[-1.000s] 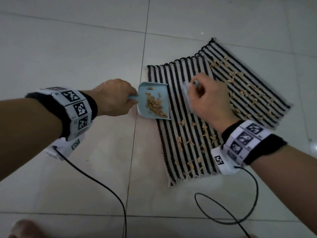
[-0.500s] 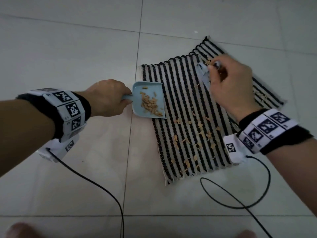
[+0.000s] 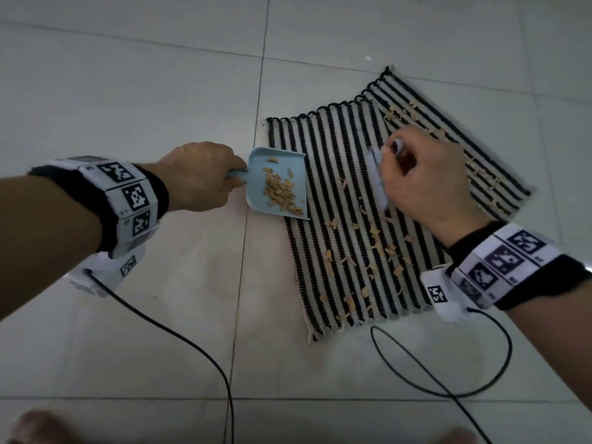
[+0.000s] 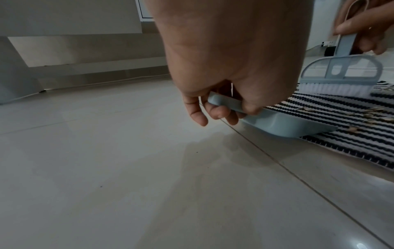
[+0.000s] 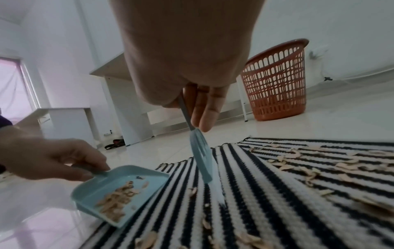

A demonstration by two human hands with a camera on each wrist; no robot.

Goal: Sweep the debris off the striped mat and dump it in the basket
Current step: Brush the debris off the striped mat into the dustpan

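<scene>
Blue dustpan gripped by left hand; right hand grips brush — bristles on striped mat beside debris.

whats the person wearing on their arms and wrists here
Both forearms are bare, with no sleeves. Each wrist carries a black fabric cuff wrapped in a band of white square panels printed with black fiducial markers: left wrist band, right wrist band. A small white camera unit hangs under each band, and a thin black cable trails from each onto the floor.
</scene>
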